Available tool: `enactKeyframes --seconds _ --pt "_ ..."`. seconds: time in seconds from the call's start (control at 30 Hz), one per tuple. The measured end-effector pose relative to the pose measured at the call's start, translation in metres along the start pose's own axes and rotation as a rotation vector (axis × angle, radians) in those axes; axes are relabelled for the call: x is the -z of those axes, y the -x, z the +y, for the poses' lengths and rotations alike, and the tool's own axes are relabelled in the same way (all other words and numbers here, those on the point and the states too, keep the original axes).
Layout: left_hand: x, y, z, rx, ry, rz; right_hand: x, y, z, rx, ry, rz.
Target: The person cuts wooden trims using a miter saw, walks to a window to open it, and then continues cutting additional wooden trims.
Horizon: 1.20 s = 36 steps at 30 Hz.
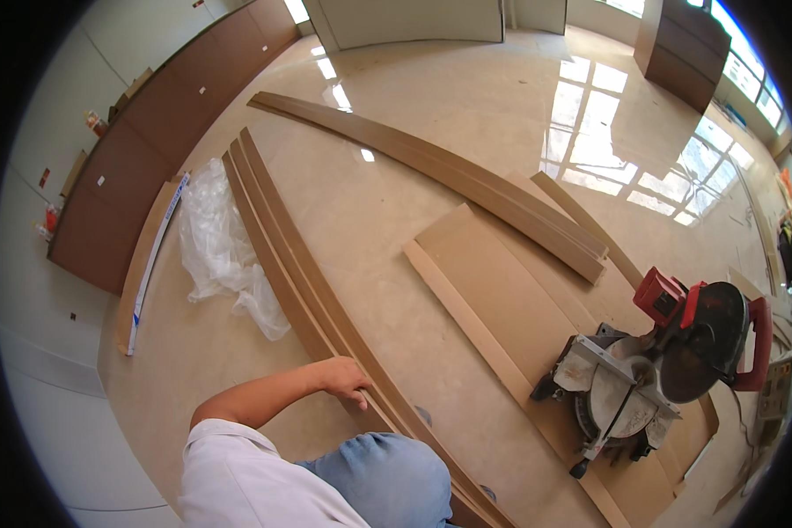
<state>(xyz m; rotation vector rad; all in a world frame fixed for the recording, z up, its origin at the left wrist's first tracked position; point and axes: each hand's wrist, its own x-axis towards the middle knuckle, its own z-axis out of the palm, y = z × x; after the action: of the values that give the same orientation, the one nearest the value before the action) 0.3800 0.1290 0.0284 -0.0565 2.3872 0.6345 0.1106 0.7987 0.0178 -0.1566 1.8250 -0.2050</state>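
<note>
My left hand (347,380) is closed on the edge of a long brown trim board (290,282), with its fingers curled over the top. The board has lengthwise grooves and runs from the far left toward my jeans-covered knee, which hides part of its near end. My right hand is out of the picture. Beside the board's far part lies a crumpled sheet of clear plastic (224,238). Other long brown boards (449,172) lie farther off, their near end on flattened cardboard (493,273).
A red and black miter saw (642,370) stands on the cardboard at the right. A long narrow carton (150,264) lies at the left, near a low brown cabinet (141,158). Glossy floor (387,308) shows window reflections. Tools and offcuts line the right edge.
</note>
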Motion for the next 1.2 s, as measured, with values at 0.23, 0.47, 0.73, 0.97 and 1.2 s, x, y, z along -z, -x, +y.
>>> enactKeyframes --seconds 0.23,0.47,0.73,0.97,1.2 --pt "0.046 0.016 0.032 0.044 0.048 0.006 -0.001 0.001 -0.02 0.007 0.01 0.014" --pt "0.024 0.015 0.023 -0.013 -0.013 0.124 -0.007 0.002 -0.03 0.019 -0.006 0.028" --pt "-0.003 0.01 0.009 -0.119 -0.06 0.448 -0.019 0.018 -0.033 0.009 -0.03 0.049" --pt "-0.046 0.008 -0.077 0.825 0.113 1.352 -0.025 0.025 -0.032 0.034 -0.056 0.093" --pt "-0.065 0.002 -0.146 0.598 2.058 1.416 -0.026 0.012 -0.032 0.087 -0.09 0.111"
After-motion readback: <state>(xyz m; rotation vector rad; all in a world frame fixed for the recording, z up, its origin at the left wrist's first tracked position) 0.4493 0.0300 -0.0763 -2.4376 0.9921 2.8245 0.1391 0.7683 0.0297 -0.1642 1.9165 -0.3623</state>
